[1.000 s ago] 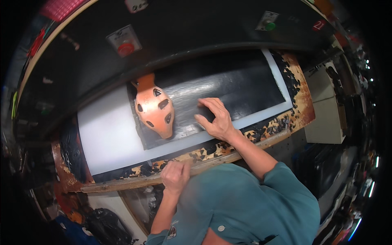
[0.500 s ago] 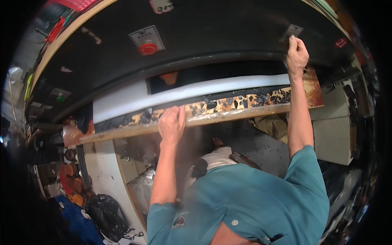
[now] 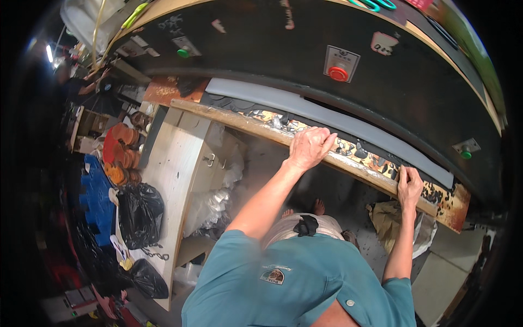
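My left hand rests closed on the wooden rail, fingers curled over its top. Farther right, my right hand is closed at the same rail, its fingertips bent down at the scrap-strewn board; whatever they hold is hidden. Behind the rail lies a worn orange and yellow board covered with small black cut scraps. A long pale grey slab runs along the board's far side, with black sheet material at its left end.
A black machine front spans the far side, with a red button and green buttons on it. Teal-handled scissors lie on top. Left stands a pale table with black bags. Brown paper lies below right.
The view has swung so the machine appears shifted right. My right hand has come down from the machine's right-hand control plate to the rail. My left hand stays on the rail.
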`<state>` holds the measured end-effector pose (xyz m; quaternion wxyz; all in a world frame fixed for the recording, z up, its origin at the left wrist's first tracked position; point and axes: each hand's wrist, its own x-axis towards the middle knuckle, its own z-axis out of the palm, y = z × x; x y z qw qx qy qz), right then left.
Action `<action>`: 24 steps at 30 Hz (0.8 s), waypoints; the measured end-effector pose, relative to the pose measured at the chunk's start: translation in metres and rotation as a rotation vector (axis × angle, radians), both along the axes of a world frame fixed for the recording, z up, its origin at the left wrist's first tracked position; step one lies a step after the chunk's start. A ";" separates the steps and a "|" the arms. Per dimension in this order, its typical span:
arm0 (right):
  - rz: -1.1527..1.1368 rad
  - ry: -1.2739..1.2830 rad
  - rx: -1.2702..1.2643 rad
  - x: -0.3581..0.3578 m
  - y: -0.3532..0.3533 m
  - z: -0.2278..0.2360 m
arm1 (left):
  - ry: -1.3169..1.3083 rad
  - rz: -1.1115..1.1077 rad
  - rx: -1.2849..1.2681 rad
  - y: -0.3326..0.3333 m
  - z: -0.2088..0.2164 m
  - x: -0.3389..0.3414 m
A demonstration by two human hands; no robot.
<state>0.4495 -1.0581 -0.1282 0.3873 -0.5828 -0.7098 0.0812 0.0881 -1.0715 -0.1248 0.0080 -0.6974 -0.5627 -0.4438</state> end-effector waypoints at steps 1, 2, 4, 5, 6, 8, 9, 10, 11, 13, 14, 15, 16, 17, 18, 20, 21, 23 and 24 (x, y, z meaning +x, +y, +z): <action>0.022 0.005 0.017 -0.001 -0.002 0.001 | 0.002 0.005 -0.009 -0.001 0.000 0.000; -0.016 -0.038 -0.051 0.000 -0.003 0.002 | -0.004 0.007 -0.028 -0.001 0.000 0.001; -0.012 -0.044 -0.085 -0.002 -0.006 0.000 | -0.042 -0.002 -0.001 -0.001 -0.001 0.001; -0.011 -0.041 -0.124 -0.002 -0.007 -0.002 | -0.062 -0.007 0.015 -0.001 -0.001 0.001; 0.008 -0.025 -0.079 -0.002 -0.008 -0.003 | -0.053 -0.011 0.002 -0.001 -0.002 0.001; 0.011 0.010 -0.080 -0.001 -0.009 -0.007 | -0.052 -0.017 0.015 -0.001 -0.003 0.001; 0.004 0.036 -0.068 0.000 -0.009 -0.009 | -0.053 -0.024 0.026 -0.001 -0.003 0.001; -0.007 0.048 -0.070 0.001 -0.009 -0.011 | -0.049 -0.017 0.011 -0.002 -0.003 0.002; -0.008 0.057 -0.079 0.003 -0.009 -0.014 | -0.055 -0.020 0.000 -0.002 -0.004 0.002; -0.005 0.079 -0.108 0.009 -0.008 -0.019 | -0.073 -0.027 0.008 -0.001 -0.005 0.002; -0.012 0.083 -0.158 0.013 -0.006 -0.021 | -0.066 -0.030 -0.021 -0.001 -0.006 0.002; -0.016 0.109 -0.191 0.017 -0.003 -0.023 | -0.054 -0.038 -0.009 0.000 -0.007 0.002; -0.052 0.128 -0.245 0.021 0.000 -0.024 | -0.032 -0.044 -0.027 0.000 -0.009 0.001; -0.031 0.134 -0.261 0.024 0.003 -0.023 | -0.015 -0.054 -0.044 0.000 -0.010 0.001; -0.073 0.185 -0.299 0.024 0.007 -0.022 | -0.030 -0.068 -0.065 0.001 -0.012 0.000; -0.151 0.293 -0.197 0.011 0.017 -0.016 | -0.101 -0.123 -0.077 -0.001 -0.015 -0.001; -0.265 0.435 -0.242 0.001 0.020 -0.008 | -0.107 -0.161 -0.099 -0.002 -0.015 -0.002; -0.305 0.489 -0.200 -0.046 0.026 0.002 | -0.274 -0.274 -0.147 -0.007 -0.012 -0.014; -0.252 0.464 -0.159 -0.079 0.032 0.009 | -0.318 -0.365 -0.130 -0.010 -0.009 -0.025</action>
